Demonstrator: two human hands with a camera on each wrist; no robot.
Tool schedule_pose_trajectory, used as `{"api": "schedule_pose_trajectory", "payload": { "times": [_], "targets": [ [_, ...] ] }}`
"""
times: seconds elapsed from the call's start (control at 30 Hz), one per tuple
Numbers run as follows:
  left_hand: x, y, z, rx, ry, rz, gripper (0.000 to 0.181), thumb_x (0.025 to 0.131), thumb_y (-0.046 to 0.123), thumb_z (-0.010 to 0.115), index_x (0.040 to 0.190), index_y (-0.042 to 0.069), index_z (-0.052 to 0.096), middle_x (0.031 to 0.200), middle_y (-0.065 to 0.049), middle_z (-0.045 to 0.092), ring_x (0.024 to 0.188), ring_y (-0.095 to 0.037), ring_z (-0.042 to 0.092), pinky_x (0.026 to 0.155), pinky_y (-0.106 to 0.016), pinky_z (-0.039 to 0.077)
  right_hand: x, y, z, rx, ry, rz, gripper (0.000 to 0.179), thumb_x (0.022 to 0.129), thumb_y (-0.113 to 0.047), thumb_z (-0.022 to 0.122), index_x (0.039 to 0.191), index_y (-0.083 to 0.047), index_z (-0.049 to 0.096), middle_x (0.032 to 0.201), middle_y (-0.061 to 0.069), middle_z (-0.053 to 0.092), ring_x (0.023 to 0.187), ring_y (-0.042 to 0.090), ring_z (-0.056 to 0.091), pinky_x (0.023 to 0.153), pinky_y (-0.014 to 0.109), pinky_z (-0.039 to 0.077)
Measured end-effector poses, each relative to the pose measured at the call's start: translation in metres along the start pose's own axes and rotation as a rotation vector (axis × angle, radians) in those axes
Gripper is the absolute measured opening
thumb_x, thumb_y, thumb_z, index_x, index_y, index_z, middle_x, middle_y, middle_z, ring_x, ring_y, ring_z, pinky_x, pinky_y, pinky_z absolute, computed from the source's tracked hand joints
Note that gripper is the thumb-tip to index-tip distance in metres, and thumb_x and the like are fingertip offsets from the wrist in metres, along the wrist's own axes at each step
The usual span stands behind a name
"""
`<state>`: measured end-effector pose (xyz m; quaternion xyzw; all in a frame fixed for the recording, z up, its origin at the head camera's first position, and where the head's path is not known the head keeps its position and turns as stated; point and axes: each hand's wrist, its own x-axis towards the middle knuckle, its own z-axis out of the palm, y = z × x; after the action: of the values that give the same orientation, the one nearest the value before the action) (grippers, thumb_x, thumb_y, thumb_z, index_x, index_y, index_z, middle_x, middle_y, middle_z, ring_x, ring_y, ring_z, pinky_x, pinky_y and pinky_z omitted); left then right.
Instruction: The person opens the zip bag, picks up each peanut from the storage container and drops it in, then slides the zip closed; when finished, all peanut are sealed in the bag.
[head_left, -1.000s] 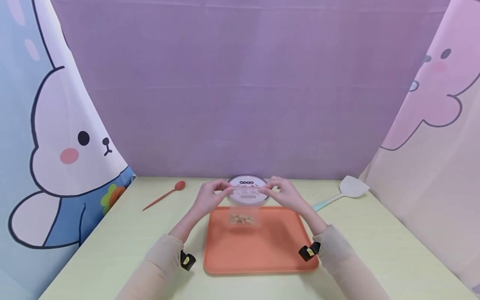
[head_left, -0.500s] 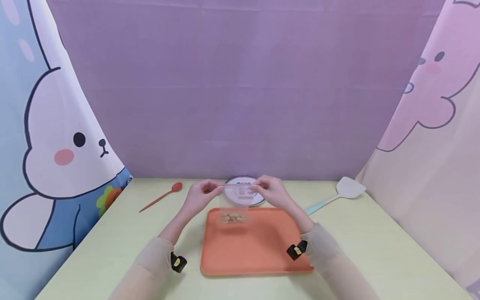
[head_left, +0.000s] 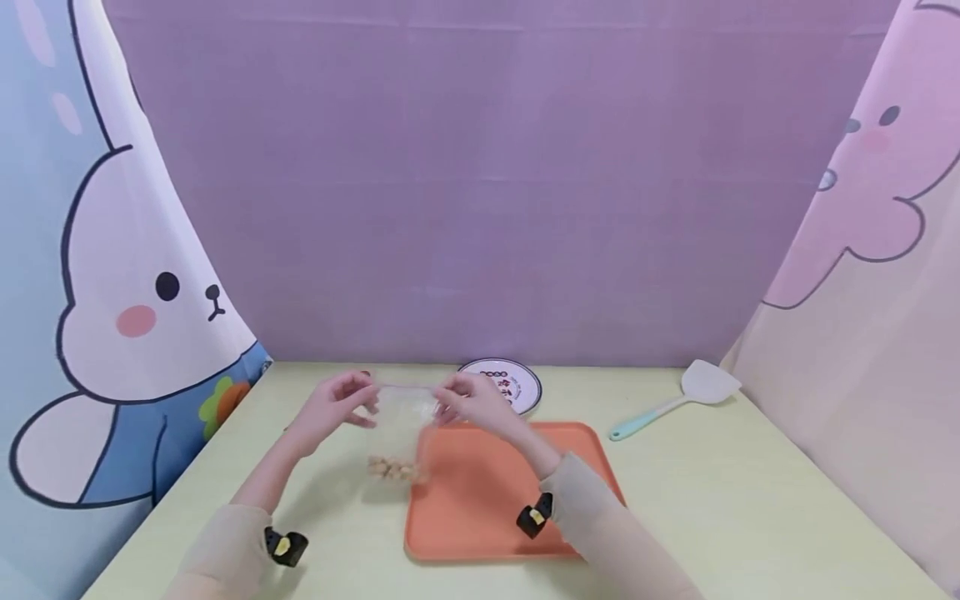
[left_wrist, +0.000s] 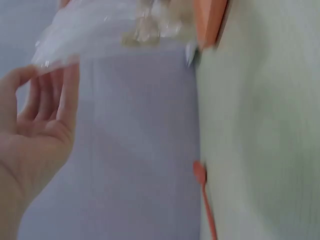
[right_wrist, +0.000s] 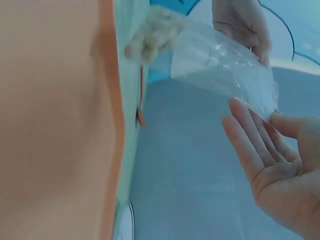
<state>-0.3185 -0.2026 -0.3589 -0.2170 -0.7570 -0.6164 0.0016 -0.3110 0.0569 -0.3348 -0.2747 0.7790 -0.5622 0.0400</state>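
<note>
A clear plastic bag [head_left: 401,421] hangs between my two hands, with several small beige nut-like pieces [head_left: 393,468] gathered at its bottom. My left hand [head_left: 335,408] pinches one top corner between thumb and fingers. The opposite top corner is pinched by my right hand [head_left: 480,404]. In the right wrist view the bag [right_wrist: 220,65] looks wrinkled near its top edge, and the thumb and fingers of my right hand [right_wrist: 280,160] meet on it. The bag hangs above the left edge of the orange tray [head_left: 517,533], partly over the table.
A white plate [head_left: 525,385] with dark rim and printed marks stands behind the tray, partly hidden by my right hand. A white spatula [head_left: 705,383] with a mint handle lies on the right. The red spoon [left_wrist: 200,174] lies left, mostly hidden in the head view.
Both hands have moved left together with the bag, from in front of the plate and over the tray to the tray's left edge. The bag now covers less of the plate.
</note>
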Motion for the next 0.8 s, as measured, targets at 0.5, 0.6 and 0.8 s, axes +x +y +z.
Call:
{"api": "schedule_pose_trajectory", "payload": {
  "times": [0.5,0.6,0.8],
  "targets": [
    [-0.01,-0.03,-0.035,0.132,-0.082,-0.193,0.038,0.097,0.029,0.052,0.111,-0.007,0.05,0.088,-0.013,0.057,0.082,-0.019,0.06,0.07,-0.038,0.059,0.02,0.029,0.034,-0.05,-0.01,0.089,0.021,0.092,-0.02,0.06,0.099,-0.001,0.067,0.086,0.019,0.069,0.075,0.027,0.07,0.069,0.038,0.059],
    [-0.005,-0.037,-0.033,0.149,-0.032,-0.222,0.041,0.097,0.027,0.051,0.115,-0.009,0.048,0.096,-0.019,0.058,0.083,-0.018,0.06,0.07,-0.036,0.059,0.019,0.031,0.024,-0.096,0.02,0.088,0.022,0.092,-0.019,0.059,0.105,-0.002,0.067,0.091,0.018,0.069,0.077,0.025,0.07,0.07,0.033,0.059],
    [0.002,-0.047,-0.032,0.182,-0.005,-0.3,0.037,0.095,0.019,0.055,0.116,-0.01,0.048,0.106,-0.026,0.058,0.081,-0.016,0.061,0.069,-0.035,0.059,0.011,0.036,-0.006,-0.167,0.042,0.053,0.024,0.093,-0.016,0.059,0.108,0.001,0.065,0.094,0.021,0.069,0.081,0.029,0.069,0.073,0.035,0.058]
  ]
}}
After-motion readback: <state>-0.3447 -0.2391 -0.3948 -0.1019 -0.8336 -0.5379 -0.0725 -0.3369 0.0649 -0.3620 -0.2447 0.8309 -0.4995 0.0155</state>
